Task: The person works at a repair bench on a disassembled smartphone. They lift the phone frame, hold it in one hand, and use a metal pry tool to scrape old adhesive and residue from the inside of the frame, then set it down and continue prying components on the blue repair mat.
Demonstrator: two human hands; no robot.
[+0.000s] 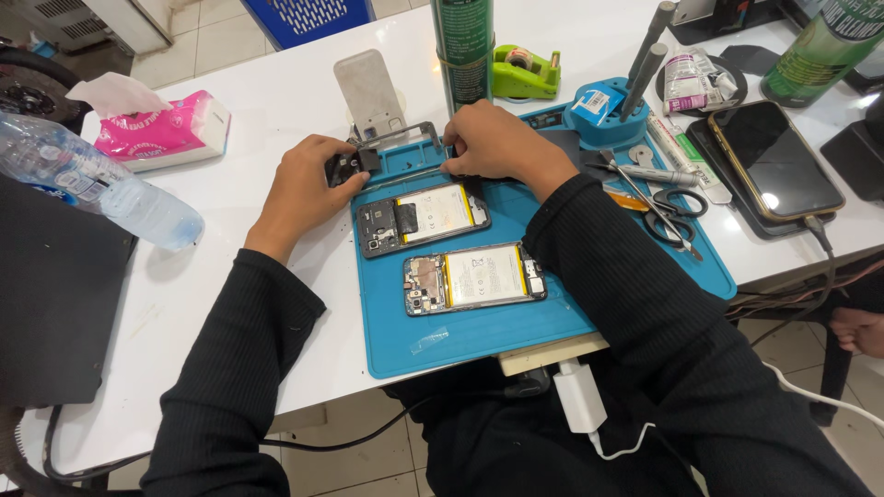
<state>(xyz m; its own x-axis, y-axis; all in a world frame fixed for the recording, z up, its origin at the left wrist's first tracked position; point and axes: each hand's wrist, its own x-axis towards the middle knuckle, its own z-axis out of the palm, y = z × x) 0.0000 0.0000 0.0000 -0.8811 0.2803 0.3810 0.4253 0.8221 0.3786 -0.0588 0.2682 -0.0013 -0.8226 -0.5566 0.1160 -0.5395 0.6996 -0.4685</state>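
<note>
My left hand (308, 184) grips a small black phone part (348, 167) at the back left corner of the blue work mat (479, 336). Beside it, my right hand (495, 141) is closed on a thin metal tool (405, 175) that lies across the mat's back edge. Two opened phones with exposed batteries lie on the mat in front of my hands: one nearer my hands (422, 217), one closer to me (474, 278). A grey metal frame (398, 134) sits just behind the hands.
A water bottle (92, 179) and a pink tissue pack (166, 129) lie at the left. A green spray can (463, 51), a tape dispenser (525, 72), a blue tool holder (603, 109), scissors (677, 207) and a dark phone (773, 161) lie behind and right. A white charger (578, 398) hangs at the table's front.
</note>
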